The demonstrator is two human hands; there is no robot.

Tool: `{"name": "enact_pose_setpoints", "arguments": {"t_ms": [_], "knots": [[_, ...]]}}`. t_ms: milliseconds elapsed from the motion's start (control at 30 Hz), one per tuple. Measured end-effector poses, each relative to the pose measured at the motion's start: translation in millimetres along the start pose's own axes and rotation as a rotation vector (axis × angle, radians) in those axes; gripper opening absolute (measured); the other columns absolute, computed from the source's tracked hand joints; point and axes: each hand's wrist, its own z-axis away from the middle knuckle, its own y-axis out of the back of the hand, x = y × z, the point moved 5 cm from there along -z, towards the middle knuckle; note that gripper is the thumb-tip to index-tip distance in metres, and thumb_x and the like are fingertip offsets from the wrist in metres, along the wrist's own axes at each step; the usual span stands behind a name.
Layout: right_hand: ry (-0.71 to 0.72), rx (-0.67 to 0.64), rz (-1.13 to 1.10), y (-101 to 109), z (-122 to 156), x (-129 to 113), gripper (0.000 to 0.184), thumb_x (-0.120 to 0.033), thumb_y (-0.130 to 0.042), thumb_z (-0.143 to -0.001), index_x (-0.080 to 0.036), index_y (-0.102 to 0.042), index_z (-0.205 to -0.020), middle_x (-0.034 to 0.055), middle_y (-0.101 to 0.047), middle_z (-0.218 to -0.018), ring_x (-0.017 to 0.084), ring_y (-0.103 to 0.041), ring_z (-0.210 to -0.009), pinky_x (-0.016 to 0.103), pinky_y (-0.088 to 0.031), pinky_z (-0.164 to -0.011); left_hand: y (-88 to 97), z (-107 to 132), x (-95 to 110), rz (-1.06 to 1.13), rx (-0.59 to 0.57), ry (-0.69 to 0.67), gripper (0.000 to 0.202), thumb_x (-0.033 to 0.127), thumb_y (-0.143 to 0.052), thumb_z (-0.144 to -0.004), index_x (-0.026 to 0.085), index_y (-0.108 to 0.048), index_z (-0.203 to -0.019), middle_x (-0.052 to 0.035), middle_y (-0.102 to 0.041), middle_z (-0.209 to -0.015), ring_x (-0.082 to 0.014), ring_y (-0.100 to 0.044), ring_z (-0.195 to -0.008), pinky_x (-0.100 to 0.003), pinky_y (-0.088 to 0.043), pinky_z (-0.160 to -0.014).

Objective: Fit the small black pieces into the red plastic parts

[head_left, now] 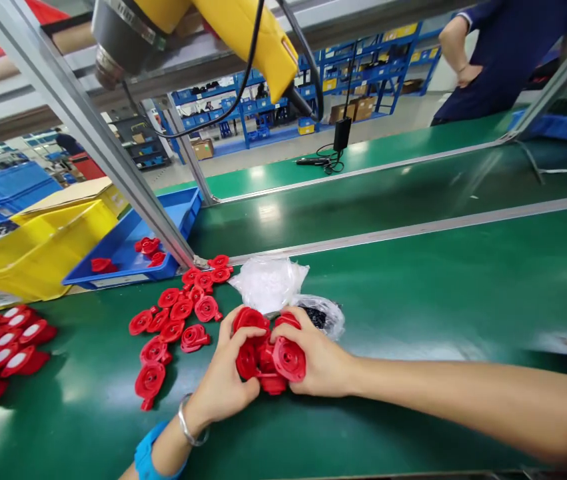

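Observation:
My left hand point(223, 380) and my right hand point(320, 360) are both closed around a bunch of red plastic parts point(268, 353), held together just above the green table point(438, 300). Several more of the same red parts point(178, 317) lie scattered on the table to the left of my hands. My left wrist wears a silver bangle and a blue band. Two clear plastic bags sit just behind my hands: one white and crumpled point(268, 280), one holding small black pieces point(320, 313).
A blue tray point(173, 217) with a few red parts and a yellow bin point(38, 250) stand at the back left. Red-and-white parts point(3, 347) lie at the left edge. A yellow tool point(243, 33) hangs overhead beside a metal frame post point(113, 157). Another person in dark blue point(503, 53) stands far right.

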Motion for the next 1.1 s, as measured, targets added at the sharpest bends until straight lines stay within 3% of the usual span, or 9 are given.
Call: {"name": "enact_pose_setpoints", "arguments": {"t_ms": [100,267,433,533,667,800,1100], "knots": [[0.057,0.042,0.060,5,15,6,0.063,-0.013,-0.070,-0.052,-0.022,-0.055,-0.113,0.0115,-0.030,-0.134,0.032,-0.033,-0.134,0.044,-0.036,-0.110,-8.1,-5,-3,0.102,-0.006,-0.049,0.068,0.001,-0.065,-0.058,0.025,-0.054,-0.120,-0.0098,-0.021,-0.149,-0.0304,-0.018,-0.146,-0.049,-0.021,-0.120],[0.134,0.069,0.166,9,27,21,0.069,-0.012,-0.065,-0.060,-0.027,-0.047,-0.124,0.0134,-0.026,-0.139,0.034,-0.031,-0.137,0.050,-0.038,-0.109,-13.5,-15,-14,0.238,-0.065,-0.017,0.078,0.012,-0.079,-0.054,0.023,-0.053,-0.127,-0.0122,-0.024,-0.148,-0.0315,-0.024,-0.144,-0.046,-0.024,-0.119],[0.252,0.115,0.275,12,32,28,0.070,-0.022,-0.070,-0.069,-0.025,-0.041,-0.133,0.0163,-0.025,-0.143,0.035,-0.031,-0.137,0.050,-0.043,-0.106,-11.7,-17,-20,0.123,-0.103,-0.009,0.081,0.028,-0.083,-0.059,0.023,-0.051,-0.133,-0.0137,-0.028,-0.149,-0.0312,-0.024,-0.143,-0.048,-0.026,-0.118],[0.284,0.132,0.325,12,34,30,0.065,-0.029,-0.069,-0.076,-0.024,-0.041,-0.134,0.0169,-0.026,-0.145,0.033,-0.035,-0.136,0.048,-0.046,-0.104,-10.7,-15,-28,-0.006,-0.056,-0.019,0.076,0.039,-0.081,-0.064,0.026,-0.053,-0.133,-0.0134,-0.028,-0.150,-0.0335,-0.023,-0.143,-0.054,-0.023,-0.117],[0.292,0.171,0.426,14,35,34,0.066,-0.027,-0.066,-0.076,-0.023,-0.039,-0.136,0.0182,-0.028,-0.146,0.035,-0.037,-0.134,0.054,-0.045,-0.103,-9.8,-13,-43,-0.008,0.013,-0.030,0.076,0.052,-0.077,-0.067,0.029,-0.052,-0.136,-0.0131,-0.031,-0.147,-0.0338,-0.029,-0.139,-0.055,-0.027,-0.114],[0.286,0.188,0.498,19,33,33,0.070,-0.030,-0.068,-0.074,-0.023,-0.039,-0.138,0.0187,-0.031,-0.146,0.038,-0.037,-0.134,0.058,-0.041,-0.105,-4.6,-12,-48,-0.040,0.073,-0.054,0.065,0.049,-0.070,-0.076,0.026,-0.053,-0.135,-0.0126,-0.034,-0.145,-0.0312,-0.035,-0.134,-0.051,-0.029,-0.113],[0.247,0.056,0.453,39,37,25,0.088,-0.046,-0.071,-0.074,-0.023,-0.029,-0.148,0.0181,-0.025,-0.152,0.037,-0.030,-0.139,0.056,-0.035,-0.110,-6.1,-7,-44,-0.063,0.130,-0.097,0.052,0.036,-0.063,-0.084,0.023,-0.050,-0.133,-0.0119,-0.034,-0.146,-0.0273,-0.036,-0.134,-0.047,-0.030,-0.114]]}}
